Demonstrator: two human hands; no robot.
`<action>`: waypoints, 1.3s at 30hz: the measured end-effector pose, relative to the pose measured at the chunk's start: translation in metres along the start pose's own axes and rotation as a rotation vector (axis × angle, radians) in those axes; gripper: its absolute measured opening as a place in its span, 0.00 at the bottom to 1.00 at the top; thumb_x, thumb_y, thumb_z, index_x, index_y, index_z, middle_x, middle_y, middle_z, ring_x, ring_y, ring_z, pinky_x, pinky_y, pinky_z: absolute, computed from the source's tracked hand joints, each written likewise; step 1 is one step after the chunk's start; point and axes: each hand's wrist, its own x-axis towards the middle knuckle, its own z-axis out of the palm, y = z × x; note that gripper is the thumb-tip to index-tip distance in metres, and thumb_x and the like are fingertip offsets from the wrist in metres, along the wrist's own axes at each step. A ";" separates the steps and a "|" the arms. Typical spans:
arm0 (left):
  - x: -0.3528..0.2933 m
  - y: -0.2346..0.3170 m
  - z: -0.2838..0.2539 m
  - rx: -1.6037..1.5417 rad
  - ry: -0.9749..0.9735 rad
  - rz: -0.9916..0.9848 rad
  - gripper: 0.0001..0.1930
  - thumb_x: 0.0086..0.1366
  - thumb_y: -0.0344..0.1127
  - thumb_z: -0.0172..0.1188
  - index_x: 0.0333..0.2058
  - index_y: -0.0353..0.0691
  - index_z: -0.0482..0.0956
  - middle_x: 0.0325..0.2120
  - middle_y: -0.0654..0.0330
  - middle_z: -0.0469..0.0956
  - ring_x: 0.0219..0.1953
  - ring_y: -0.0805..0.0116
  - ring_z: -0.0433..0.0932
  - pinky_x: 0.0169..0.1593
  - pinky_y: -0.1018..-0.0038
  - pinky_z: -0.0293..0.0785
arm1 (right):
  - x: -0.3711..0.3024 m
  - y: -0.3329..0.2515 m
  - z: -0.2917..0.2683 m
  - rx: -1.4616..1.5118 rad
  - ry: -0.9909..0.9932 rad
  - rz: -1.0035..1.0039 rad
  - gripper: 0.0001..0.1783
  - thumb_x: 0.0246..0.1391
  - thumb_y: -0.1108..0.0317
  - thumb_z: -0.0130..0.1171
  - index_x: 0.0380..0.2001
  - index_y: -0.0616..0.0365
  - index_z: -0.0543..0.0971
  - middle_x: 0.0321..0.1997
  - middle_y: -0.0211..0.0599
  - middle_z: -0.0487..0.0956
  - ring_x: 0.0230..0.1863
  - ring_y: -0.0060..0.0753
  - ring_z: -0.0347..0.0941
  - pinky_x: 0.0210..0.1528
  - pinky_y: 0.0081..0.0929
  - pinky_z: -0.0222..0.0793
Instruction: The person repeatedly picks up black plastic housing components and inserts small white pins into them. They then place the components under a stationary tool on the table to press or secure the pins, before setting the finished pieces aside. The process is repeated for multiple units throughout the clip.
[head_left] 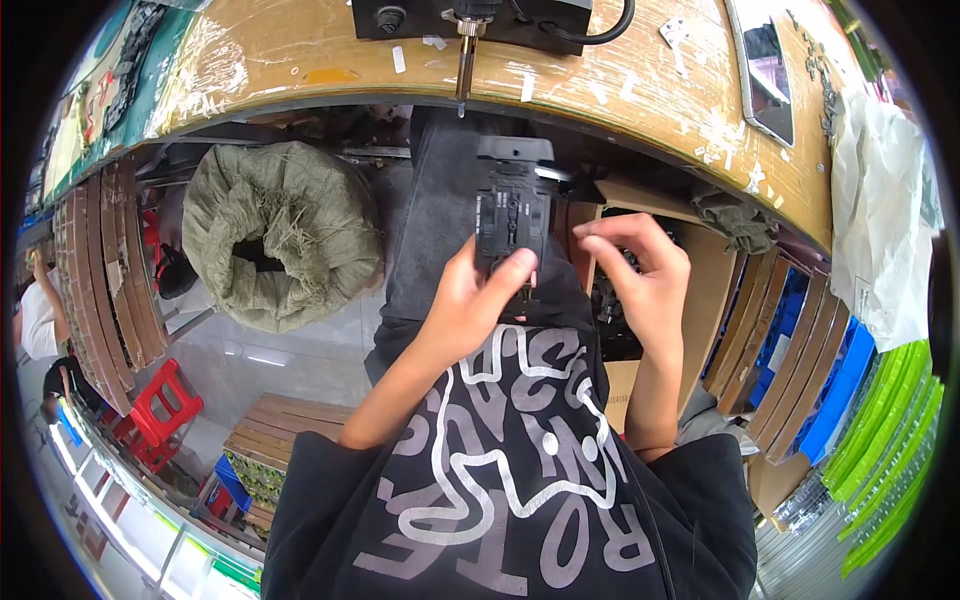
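My left hand (480, 285) grips a black plastic housing (512, 215) with small pale markings and moulded detail, its thumb laid over the lower end. The housing is above my lap, just below the bench edge. My right hand (650, 275) is to the right of it, apart from it, with thumb and index finger curled toward each other in a pinch. Whatever may be between those fingertips is too small to make out. Beyond the housing, a screwdriver bit (465, 70) points down from a black fixture (560, 25) on the bench.
A worn wooden bench (300, 60) carries a phone-like dark slab (768, 75) and scattered scraps. An open cardboard box (705, 300) with dark parts stands beside my right arm. At the left are a rolled-down woven sack (280, 235), stacked brown trays (95, 270) and a red stool (168, 400).
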 end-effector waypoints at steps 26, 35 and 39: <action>-0.010 -0.003 0.003 0.133 -0.126 0.456 0.11 0.50 0.21 0.56 0.25 0.35 0.61 0.34 0.46 0.71 0.35 0.63 0.75 0.39 0.72 0.73 | -0.015 -0.001 0.020 0.751 -0.033 0.052 0.07 0.41 0.83 0.56 0.24 0.63 0.70 0.33 0.39 0.70 0.34 0.23 0.67 0.38 0.20 0.65; -0.012 -0.001 0.004 0.270 -0.125 0.549 0.13 0.49 0.20 0.58 0.26 0.35 0.60 0.34 0.44 0.71 0.34 0.63 0.76 0.37 0.74 0.73 | -0.016 -0.003 0.026 0.818 0.015 0.045 0.06 0.43 0.81 0.55 0.24 0.63 0.68 0.33 0.40 0.70 0.34 0.24 0.67 0.37 0.20 0.66; -0.010 0.001 0.000 0.234 -0.169 0.603 0.13 0.48 0.19 0.59 0.27 0.36 0.63 0.35 0.46 0.72 0.38 0.67 0.73 0.40 0.75 0.70 | -0.012 -0.011 0.025 0.721 -0.044 0.012 0.06 0.44 0.81 0.54 0.28 0.64 0.69 0.33 0.40 0.70 0.35 0.26 0.68 0.39 0.22 0.66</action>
